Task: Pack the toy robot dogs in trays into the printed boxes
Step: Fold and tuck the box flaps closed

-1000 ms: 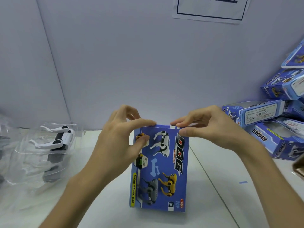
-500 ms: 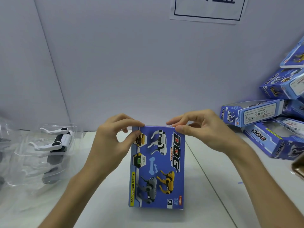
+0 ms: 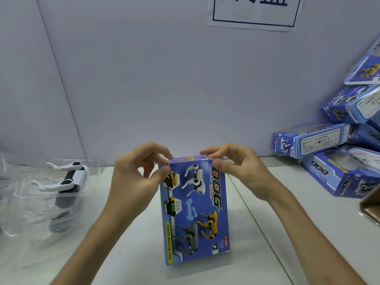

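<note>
The printed box (image 3: 195,210) stands on end at the centre of the worktop (image 3: 287,233), printed face toward the person and bottom edge on the surface. Both hands pinch its top end. The left hand (image 3: 131,179) has its thumb on the front at the top-left corner w/ fingers (image 3: 158,150) curled over the top. The right hand (image 3: 236,171) does the same at the top-right. Prob. reason: stood upright so the end flap faces up and the worktop takes the push while it's tucked. Flap fully shut or not, can't tell, since the hands hide it. Left of the box, apart from it, a white-and-black toy robot dog (image 3: 65,179) lies in a clear tray (image 3: 24,194), looks like next in line. On the far right, packed boxes (image 3: 320,138) are piled against the wall (image 3: 164,79), a brown object (image 3: 370,204) cuts in at the right edge, and a paper sign (image 3: 253,11) hangs up top. Open room: bare strips on both sides of the box and in front. The wall behind is close, so tipping it back gets tight.
</note>
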A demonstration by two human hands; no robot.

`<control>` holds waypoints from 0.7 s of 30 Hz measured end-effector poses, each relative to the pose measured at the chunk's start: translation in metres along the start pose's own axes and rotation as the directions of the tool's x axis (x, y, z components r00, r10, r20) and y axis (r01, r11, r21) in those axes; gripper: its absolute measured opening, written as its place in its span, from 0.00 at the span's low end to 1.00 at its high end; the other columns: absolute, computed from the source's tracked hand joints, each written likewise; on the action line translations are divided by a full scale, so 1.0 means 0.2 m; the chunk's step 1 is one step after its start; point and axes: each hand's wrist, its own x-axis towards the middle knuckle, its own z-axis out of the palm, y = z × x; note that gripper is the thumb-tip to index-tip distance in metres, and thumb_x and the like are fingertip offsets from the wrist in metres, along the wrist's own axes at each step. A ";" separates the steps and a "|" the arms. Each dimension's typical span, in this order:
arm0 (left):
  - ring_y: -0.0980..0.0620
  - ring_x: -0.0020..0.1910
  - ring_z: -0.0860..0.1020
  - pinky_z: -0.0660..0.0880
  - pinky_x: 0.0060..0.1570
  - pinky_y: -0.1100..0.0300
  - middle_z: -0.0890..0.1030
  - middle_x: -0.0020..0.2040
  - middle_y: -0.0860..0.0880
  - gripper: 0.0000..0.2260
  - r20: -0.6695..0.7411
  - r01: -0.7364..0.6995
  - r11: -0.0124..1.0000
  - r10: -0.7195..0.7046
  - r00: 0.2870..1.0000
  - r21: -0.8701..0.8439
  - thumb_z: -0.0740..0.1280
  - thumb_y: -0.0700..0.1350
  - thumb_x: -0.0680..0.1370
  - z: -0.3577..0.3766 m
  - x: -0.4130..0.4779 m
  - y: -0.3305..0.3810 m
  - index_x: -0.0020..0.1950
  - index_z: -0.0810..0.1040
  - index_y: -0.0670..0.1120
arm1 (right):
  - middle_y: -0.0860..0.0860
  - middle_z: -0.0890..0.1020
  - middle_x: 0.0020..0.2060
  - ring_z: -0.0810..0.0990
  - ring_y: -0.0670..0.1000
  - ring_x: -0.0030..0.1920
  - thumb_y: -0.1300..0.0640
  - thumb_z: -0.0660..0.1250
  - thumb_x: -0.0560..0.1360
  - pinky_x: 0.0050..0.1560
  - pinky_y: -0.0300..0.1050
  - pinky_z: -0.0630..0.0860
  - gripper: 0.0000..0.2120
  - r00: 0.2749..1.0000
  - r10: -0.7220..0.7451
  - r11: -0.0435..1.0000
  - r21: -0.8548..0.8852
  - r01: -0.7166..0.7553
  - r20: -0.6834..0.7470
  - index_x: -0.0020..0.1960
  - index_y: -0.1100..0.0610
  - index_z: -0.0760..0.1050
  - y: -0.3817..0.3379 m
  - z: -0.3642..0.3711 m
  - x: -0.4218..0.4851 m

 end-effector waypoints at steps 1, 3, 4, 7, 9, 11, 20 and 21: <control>0.47 0.34 0.73 0.70 0.34 0.66 0.82 0.38 0.52 0.12 -0.015 0.019 0.999 -0.020 1.000 -0.039 0.73 0.37 0.69 0.01 -0.01 0.00 0.42 0.79 0.54 | 0.50 0.83 0.59 0.80 0.52 0.64 0.55 0.70 0.72 0.45 0.46 0.83 0.04 1.000 0.012 1.000 0.020 -0.013 0.021 0.44 0.46 0.82 0.01 0.00 0.00; 0.41 0.37 0.74 0.72 0.34 0.61 0.82 0.39 0.51 0.10 -0.029 0.066 0.990 -0.070 0.997 -0.125 0.71 0.39 0.69 0.02 -0.02 0.00 0.42 0.79 0.54 | 0.50 0.83 0.60 0.78 0.51 0.66 0.53 0.72 0.70 0.45 0.47 0.83 0.05 0.999 0.025 0.999 0.044 -0.026 0.039 0.46 0.48 0.81 0.01 -0.01 -0.01; 0.41 0.38 0.75 0.74 0.37 0.55 0.82 0.40 0.51 0.09 -0.026 0.090 0.981 -0.096 0.995 -0.170 0.71 0.39 0.69 0.02 -0.02 0.00 0.42 0.80 0.54 | 0.50 0.83 0.59 0.78 0.51 0.66 0.51 0.72 0.69 0.45 0.46 0.83 0.07 0.999 0.022 0.999 0.048 -0.023 0.035 0.47 0.50 0.81 0.01 -0.01 -0.01; 0.48 0.41 0.77 0.77 0.42 0.48 0.82 0.40 0.53 0.08 0.012 0.190 0.934 -0.195 0.981 -0.303 0.72 0.40 0.69 0.02 -0.02 -0.01 0.40 0.81 0.55 | 0.51 0.85 0.56 0.81 0.50 0.62 0.53 0.71 0.71 0.43 0.43 0.82 0.10 1.000 0.007 0.999 0.054 -0.008 0.010 0.49 0.57 0.78 0.01 0.00 0.00; 0.48 0.43 0.77 0.79 0.41 0.53 0.82 0.41 0.52 0.11 0.041 0.258 0.891 -0.262 0.964 -0.373 0.77 0.39 0.69 0.01 -0.01 -0.02 0.40 0.81 0.54 | 0.51 0.85 0.55 0.82 0.50 0.60 0.56 0.69 0.72 0.42 0.42 0.82 0.08 1.000 -0.005 0.999 0.054 0.005 -0.003 0.49 0.58 0.77 0.01 0.01 0.01; 0.47 0.45 0.78 0.78 0.40 0.56 0.83 0.44 0.50 0.07 0.083 0.332 0.836 -0.330 0.940 -0.437 0.74 0.41 0.70 0.01 -0.02 -0.04 0.43 0.80 0.51 | 0.51 0.85 0.55 0.81 0.49 0.61 0.57 0.69 0.72 0.42 0.42 0.82 0.08 1.000 -0.004 0.999 0.044 0.005 -0.018 0.50 0.57 0.77 0.01 0.01 0.01; 0.56 0.37 0.76 0.70 0.30 0.68 0.85 0.44 0.49 0.07 0.115 0.342 0.851 -0.324 0.939 -0.398 0.77 0.43 0.70 -0.02 -0.01 -0.06 0.41 0.82 0.54 | 0.45 0.82 0.56 0.82 0.50 0.60 0.53 0.68 0.73 0.42 0.41 0.82 0.11 0.999 0.022 0.999 -0.031 -0.021 0.031 0.55 0.51 0.82 -0.01 0.02 0.01; 0.56 0.37 0.76 0.70 0.29 0.68 0.85 0.44 0.49 0.06 0.103 0.338 0.851 -0.325 0.940 -0.402 0.74 0.44 0.70 -0.01 -0.01 -0.06 0.40 0.82 0.55 | 0.46 0.82 0.56 0.82 0.50 0.59 0.53 0.68 0.73 0.43 0.41 0.82 0.12 1.000 0.021 0.999 -0.028 -0.020 0.020 0.55 0.52 0.82 -0.01 0.02 0.01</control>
